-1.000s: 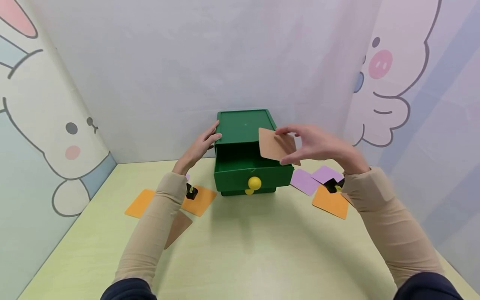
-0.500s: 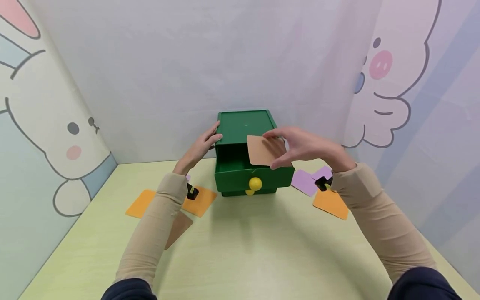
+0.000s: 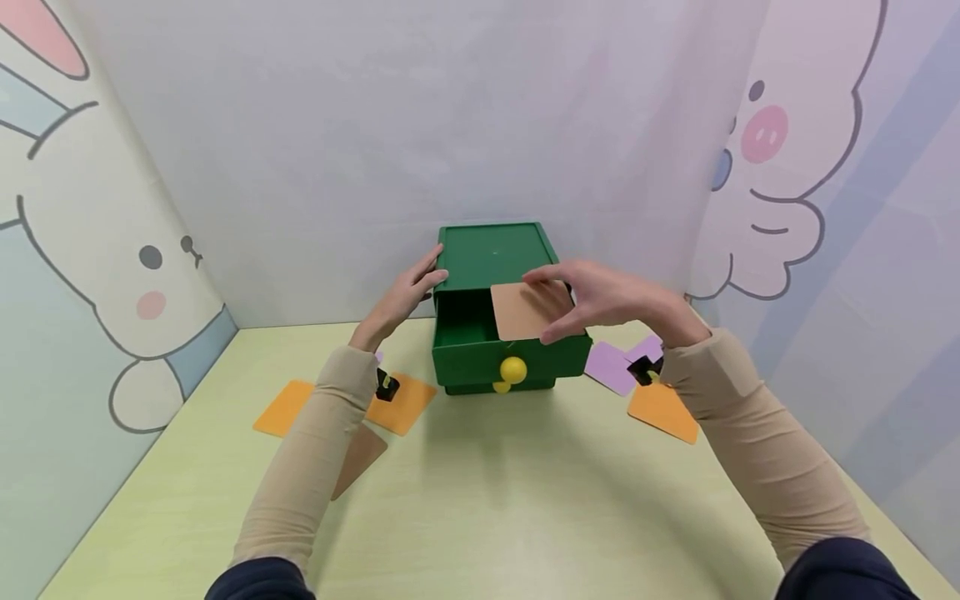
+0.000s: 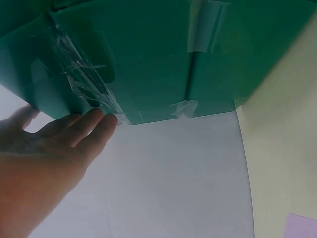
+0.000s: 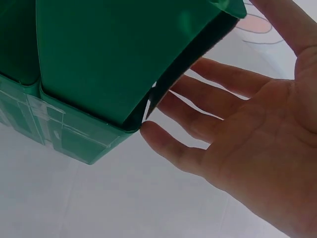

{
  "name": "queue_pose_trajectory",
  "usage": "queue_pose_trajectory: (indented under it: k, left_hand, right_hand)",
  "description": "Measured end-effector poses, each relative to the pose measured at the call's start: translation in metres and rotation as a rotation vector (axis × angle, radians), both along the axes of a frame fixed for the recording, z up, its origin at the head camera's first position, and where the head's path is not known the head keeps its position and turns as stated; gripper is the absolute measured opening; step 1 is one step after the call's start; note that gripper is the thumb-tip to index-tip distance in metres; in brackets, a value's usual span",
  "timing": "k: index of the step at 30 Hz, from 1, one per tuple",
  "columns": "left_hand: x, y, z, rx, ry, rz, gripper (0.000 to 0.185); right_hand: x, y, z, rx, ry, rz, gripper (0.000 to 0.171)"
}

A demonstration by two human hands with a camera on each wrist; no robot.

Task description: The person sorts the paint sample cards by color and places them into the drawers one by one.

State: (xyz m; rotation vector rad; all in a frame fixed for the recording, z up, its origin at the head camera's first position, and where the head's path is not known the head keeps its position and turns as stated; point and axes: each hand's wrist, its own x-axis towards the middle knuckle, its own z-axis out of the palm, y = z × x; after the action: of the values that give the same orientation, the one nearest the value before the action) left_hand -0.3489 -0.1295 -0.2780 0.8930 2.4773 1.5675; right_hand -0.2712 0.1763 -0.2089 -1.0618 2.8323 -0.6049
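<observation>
Only the head view shows the brown card (image 3: pixel 525 311) that the right hand's (image 3: pixel 600 296) fingers pinch over the open drawer (image 3: pixel 480 354).

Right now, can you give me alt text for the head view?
A right hand holds a brown card over the open drawer of a green box, which the left hand steadies. Orange cards and purple cards lie on the table.

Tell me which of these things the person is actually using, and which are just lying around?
In use:
- green box, steadied by the left hand
- its open drawer
- brown card, in the right hand over the drawer

Lying about:
- orange cards
- purple cards
- another brown card, on the table
</observation>
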Motion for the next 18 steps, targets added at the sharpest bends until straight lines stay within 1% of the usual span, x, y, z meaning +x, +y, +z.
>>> queue_pose_trajectory:
  k: [6,14,18]
  left_hand:
    - [-0.0009,0.0001,0.0004,-0.001,-0.001,-0.004,0.063]
    - [-0.0005,-0.0001,0.0016,0.002,-0.001,-0.006,0.063]
    - [-0.0018,0.0002,0.0013,0.005,-0.012,-0.005,0.063]
  right_hand:
    - [-0.0001,0.0020,-0.0007,-0.010,0.013,0.025,0.077]
    - [0.0005,0.0021,-0.0014,0.002,0.013,0.018,0.077]
    - [0.0015,0.0026,-0.0026,0.005,0.010,0.029,0.077]
